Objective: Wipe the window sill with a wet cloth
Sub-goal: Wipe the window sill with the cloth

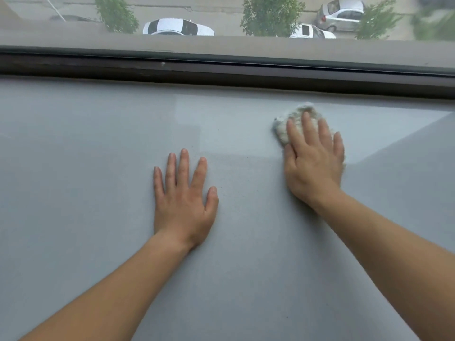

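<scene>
Both hands lie flat on the pale grey, smooth window sill [73, 168], and I see them from above. My left hand [183, 200] rests palm down near the middle of the sill, fingers straight and slightly spread, holding nothing. To its right and a little farther from me, my right hand [314, 163] presses down on the small off-white fluffy cloth [304, 108]. Its fingers are stretched straight over the cloth rather than curled round it. The cloth sits on the sill under that palm, its shaggy edge showing beyond the fingertips and on the thumb side, near the dark brown window frame [221, 70] but not touching it. A lighter, glossier patch of sill spreads from between the hands out to the right past the cloth. Through the glass above, a white car [177, 27] is parked on the left, green trees [270, 16] stand right of it, and a silver car [342, 13] is on the far right.
</scene>
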Available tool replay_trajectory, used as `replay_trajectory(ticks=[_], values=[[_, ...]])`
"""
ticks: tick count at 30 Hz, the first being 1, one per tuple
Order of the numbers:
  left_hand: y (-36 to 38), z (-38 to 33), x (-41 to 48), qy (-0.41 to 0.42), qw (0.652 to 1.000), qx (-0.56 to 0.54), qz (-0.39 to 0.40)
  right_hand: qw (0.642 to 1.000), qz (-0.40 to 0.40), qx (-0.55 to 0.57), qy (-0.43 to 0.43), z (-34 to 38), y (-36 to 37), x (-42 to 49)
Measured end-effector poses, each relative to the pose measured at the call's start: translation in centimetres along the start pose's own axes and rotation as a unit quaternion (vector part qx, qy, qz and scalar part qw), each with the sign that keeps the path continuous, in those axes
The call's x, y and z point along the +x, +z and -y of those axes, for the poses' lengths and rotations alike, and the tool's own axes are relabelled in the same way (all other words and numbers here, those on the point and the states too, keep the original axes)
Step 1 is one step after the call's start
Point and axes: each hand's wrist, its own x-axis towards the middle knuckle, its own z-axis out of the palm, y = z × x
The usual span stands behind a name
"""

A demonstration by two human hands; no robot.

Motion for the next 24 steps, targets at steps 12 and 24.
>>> replay_trajectory(ticks=[12, 24], values=[[1.6, -7.0, -6.7, 0.038, 0.997, -0.059, -0.011, 0.997, 0.029, -0.011, -0.076, -1.7, -0.4, -6.1], [1.8, -7.5, -6.6, 0.015, 1.0, -0.023, -0.007, 0.996, 0.02, -0.001, -0.088, -3.7, -0.3, -11.8]])
